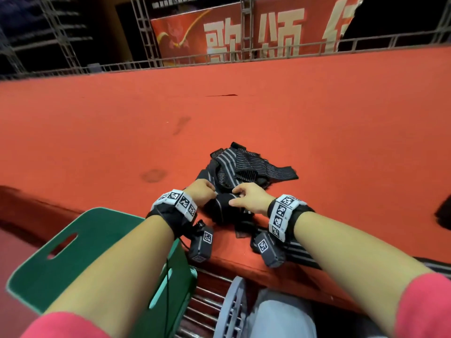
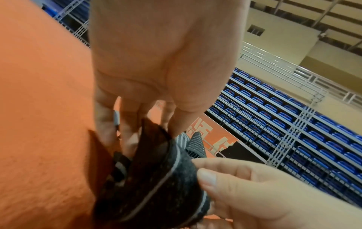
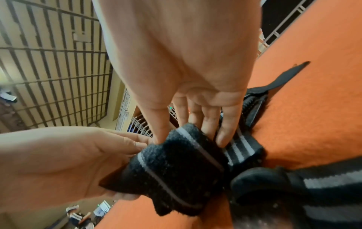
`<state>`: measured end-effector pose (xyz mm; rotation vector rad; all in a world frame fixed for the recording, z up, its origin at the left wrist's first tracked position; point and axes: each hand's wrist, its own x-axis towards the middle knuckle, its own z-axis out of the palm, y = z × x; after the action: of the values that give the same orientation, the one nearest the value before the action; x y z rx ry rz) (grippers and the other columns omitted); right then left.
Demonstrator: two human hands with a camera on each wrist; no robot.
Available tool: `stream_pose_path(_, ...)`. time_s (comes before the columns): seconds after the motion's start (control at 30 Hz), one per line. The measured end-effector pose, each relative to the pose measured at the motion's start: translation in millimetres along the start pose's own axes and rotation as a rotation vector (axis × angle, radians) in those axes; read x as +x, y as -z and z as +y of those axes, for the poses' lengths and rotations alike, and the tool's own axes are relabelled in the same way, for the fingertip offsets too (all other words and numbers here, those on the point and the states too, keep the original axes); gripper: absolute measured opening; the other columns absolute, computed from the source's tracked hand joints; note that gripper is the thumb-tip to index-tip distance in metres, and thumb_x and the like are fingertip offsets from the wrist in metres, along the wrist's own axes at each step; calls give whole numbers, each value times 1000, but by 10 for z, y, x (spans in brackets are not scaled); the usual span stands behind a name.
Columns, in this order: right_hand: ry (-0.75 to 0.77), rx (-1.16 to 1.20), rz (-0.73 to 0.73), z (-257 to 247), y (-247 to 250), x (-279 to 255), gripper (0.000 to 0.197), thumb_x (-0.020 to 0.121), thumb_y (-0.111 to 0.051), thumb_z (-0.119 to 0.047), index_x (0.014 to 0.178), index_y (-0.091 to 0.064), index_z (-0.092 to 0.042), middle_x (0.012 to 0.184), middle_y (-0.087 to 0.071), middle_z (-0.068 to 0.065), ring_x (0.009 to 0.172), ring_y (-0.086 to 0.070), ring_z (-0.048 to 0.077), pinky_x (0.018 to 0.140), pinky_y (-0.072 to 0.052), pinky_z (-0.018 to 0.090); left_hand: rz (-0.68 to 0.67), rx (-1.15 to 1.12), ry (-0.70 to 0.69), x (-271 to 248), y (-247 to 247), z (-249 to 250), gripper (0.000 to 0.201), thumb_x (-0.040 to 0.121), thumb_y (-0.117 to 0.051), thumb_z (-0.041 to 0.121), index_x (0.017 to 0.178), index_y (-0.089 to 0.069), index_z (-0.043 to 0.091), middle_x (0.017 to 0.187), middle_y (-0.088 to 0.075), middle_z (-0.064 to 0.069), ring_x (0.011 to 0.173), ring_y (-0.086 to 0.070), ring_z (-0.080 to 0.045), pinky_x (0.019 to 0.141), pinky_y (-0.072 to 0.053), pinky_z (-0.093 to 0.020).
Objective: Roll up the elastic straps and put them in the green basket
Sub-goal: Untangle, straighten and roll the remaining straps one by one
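both hands, left grip [image 1: 201, 191] and right grip [image 1: 251, 197], pinch one elastic strap [image 1: 225, 207] near the bench [image 1: 97, 132] front edge; green basket [image 1: 61, 252] (partly hidden by arm), roll seemingly half-formed.

Both forearms reach forward side by side, the left hand [image 1: 201, 191] and the right hand [image 1: 251, 197] close together, fingers curled and pinching dark fabric.

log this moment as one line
step: rolling | both hands grip: black grey-striped elastic strap | green plastic basket: strap not in
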<state>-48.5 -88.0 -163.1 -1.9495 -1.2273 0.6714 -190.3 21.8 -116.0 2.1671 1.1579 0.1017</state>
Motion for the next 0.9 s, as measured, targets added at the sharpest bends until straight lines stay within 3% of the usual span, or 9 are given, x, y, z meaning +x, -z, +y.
stream_pose_path(0.07, 0, 97, 35, 13, 48, 19, 38, 84, -77, -13, 119, -65, -5, 73, -51, -8, 60, -49, 4, 53, -38, 10, 65, -125, -46, 58, 10, 45, 12, 90, -63, 4, 87, -63, 16, 67, -54, 2, 59, -49, -11, 49, -40, -21)
stream_pose_path(0.13, -20, 223, 84, 19, 128, 24, 33, 83, -76, -6, 115, -69, -5, 71, -51, -9, 62, -47, 1, 51, -36, 6, 56, -260, -94, 96, 16, 100, 14, 88, -66, -1, 90, -66, 13, 69, -57, 0, 63, -52, -15, 54, -41, -20)
stream_pose_path(0.23, -52, 374, 138, 21, 242, 45, 26, 84, -73, -2, 110, -71, -8, 74, -55, -8, 69, -54, 5, 56, -43, 13, -45, -438, -134, 130, -27, 159, 22, 88, -64, -7, 91, -66, 15, 71, -59, -6, 65, -57, -21, 61, -47, -27)
stream_pose_path(0.4, -97, 498, 148, 52, 345, 33, 23, 87, -68, 2, 106, -70, -11, 81, -58, 0, 74, -59, 13, 60, -50, 23, -107, -568, -217, 122, -115, 215, 31, 86, -63, -13, 99, -66, 15, 79, -66, -8, 66, -65, -19, 56, -53, -26)
stream_pose_path(0.6, -121, 613, 167, 72, 335, 42, 22, 88, -66, 6, 100, -69, -12, 87, -62, 5, 79, -63, 19, 66, -52, 29, -186, -639, -270, 155, -128, 138, 32, 87, -64, -11, 107, -65, 14, 88, -62, -16, 80, -64, -27, 72, -58, -37)
stream_pose_path(0.67, -116, 665, 171, 50, 333, 47, 22, 88, -64, 9, 97, -69, -10, 88, -62, 8, 80, -64, 22, 71, -55, 31, -187, -642, -267, 151, -130, 118, 29, 89, -64, -7, 108, -64, 15, 78, -58, -12, 71, -63, -24, 66, -59, -36)
stream_pose_path(0.73, -116, 717, 176, 29, 335, 50, 23, 88, -62, 12, 94, -68, -10, 90, -61, 10, 80, -64, 24, 73, -56, 32, -175, -631, -274, 144, -131, 111, 25, 92, -63, -3, 109, -63, 16, 71, -55, -7, 58, -60, -17, 53, -55, -27)
stream_pose_path(0.9, -135, 843, 209, -33, 352, 54, 24, 90, -57, 14, 91, -67, -8, 76, -62, 6, 67, -65, 19, 62, -56, 30, -118, -684, -297, 137, -135, 126, 25, 95, -60, -2, 117, -56, 9, 63, -47, -2, 42, -46, -10, 41, -41, -20)
